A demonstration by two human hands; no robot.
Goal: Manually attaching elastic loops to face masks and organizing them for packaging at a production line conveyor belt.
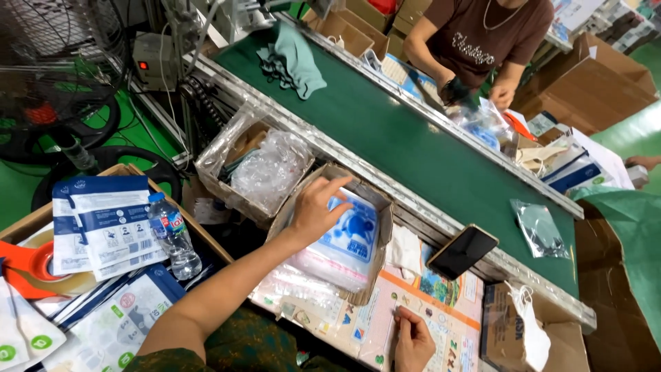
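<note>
My left hand [313,210] rests spread on the packets [344,241] in the box [385,213], gripping nothing. My right hand [413,341] lies flat on the cardboard [454,324], fingers loosely curled, empty.

A green conveyor belt [385,131] (metal-railed along both edges) carries a heap of teal cloth [292,58] and one clear plastic packet [538,227] lying flat, well apart.

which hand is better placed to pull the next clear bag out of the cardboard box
Left. The left hand already rests on the stack of clear plastic bags with blue print inside the open cardboard box. The right hand lies lower, flat on the printed cardboard sheet, apart from the box.
</note>
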